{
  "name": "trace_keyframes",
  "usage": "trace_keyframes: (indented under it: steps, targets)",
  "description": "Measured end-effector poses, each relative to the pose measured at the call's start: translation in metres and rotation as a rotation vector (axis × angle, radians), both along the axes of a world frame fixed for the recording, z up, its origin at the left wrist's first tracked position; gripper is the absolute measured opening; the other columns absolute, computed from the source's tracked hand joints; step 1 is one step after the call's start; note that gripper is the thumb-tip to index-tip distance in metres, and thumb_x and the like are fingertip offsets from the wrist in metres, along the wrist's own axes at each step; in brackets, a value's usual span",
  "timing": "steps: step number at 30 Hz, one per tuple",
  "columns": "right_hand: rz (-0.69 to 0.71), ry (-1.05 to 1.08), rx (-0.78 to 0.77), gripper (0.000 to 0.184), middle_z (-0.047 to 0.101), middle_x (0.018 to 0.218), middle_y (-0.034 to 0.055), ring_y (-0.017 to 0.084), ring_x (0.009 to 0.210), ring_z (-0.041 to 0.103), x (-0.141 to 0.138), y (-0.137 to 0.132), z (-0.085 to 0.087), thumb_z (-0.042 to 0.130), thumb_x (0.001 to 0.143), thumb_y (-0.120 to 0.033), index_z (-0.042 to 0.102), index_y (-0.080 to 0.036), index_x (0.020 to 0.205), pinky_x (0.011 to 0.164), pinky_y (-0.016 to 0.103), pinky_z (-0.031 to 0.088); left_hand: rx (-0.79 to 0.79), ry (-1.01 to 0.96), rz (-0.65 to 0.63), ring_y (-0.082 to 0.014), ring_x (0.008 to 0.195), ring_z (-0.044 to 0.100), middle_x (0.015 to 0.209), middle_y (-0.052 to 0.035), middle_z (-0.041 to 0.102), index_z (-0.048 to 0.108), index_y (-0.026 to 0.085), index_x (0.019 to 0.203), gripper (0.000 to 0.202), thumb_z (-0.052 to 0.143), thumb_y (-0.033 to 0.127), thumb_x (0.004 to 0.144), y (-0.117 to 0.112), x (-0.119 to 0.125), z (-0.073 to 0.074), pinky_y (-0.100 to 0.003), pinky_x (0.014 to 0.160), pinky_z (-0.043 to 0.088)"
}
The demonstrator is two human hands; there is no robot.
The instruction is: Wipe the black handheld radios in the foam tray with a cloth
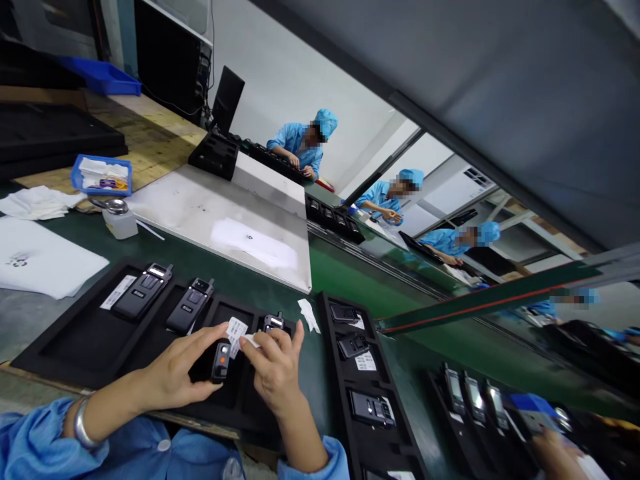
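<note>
My left hand [173, 370] grips a small black two-way radio [221, 362] between thumb and fingers, its narrow end with an orange button turned to me. Beside it, my right hand [277, 363] pinches a small white piece [253, 340], perhaps a wipe; the fingers partly cover it. A white printed label sheet [236, 332] shows between the hands. Both hands are above a black compartment tray [70, 340]. In this tray lie a radio at the left [144, 292], another radio [190, 305] next to it, and a third radio [273, 323] partly behind my right hand.
A second black tray [345, 400] with several radios stands to the right. At the far right a blurred hand [555, 447] is near more radios. A dispenser bottle [119, 219], a blue box [103, 175] and white cloths [37, 203] are at the left. Co-workers in blue sit beyond.
</note>
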State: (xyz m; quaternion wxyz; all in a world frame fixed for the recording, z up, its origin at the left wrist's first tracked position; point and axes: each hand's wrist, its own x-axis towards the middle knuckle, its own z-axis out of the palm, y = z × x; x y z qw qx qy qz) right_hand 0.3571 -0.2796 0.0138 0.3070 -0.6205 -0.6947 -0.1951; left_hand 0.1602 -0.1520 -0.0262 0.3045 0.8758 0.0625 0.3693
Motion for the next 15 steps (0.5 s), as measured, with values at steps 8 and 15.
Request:
trace_keyframes:
  steps: [8, 15]
  targets:
    - [0.087, 0.097, 0.102, 0.034, 0.068, 0.089, 0.0002, 0.018, 0.089, 0.054, -0.017, 0.002, 0.009, 0.049, 0.093, -0.008, 0.071, -0.027, 0.112, 0.116, 0.06, 0.02, 0.016, 0.026, -0.01, -0.0253, 0.128, 0.058, 0.142, -0.0161, 0.057, 0.023, 0.019, 0.157, 0.083, 0.065, 0.02, 0.086, 0.0, -0.001, 0.0, -0.039, 0.107, 0.052]
    - [0.013, -0.082, -0.019, 0.035, 0.07, 0.097, 0.0003, 0.02, 0.093, 0.053, 0.006, 0.001, -0.007, 0.046, 0.095, -0.01, 0.071, -0.027, 0.112, 0.117, 0.063, 0.012, 0.008, 0.047, -0.001, -0.0236, 0.127, 0.059, 0.138, -0.0148, 0.058, 0.022, 0.019, 0.157, 0.082, 0.064, 0.021, 0.087, 0.0, -0.003, -0.001, -0.037, 0.108, 0.051]
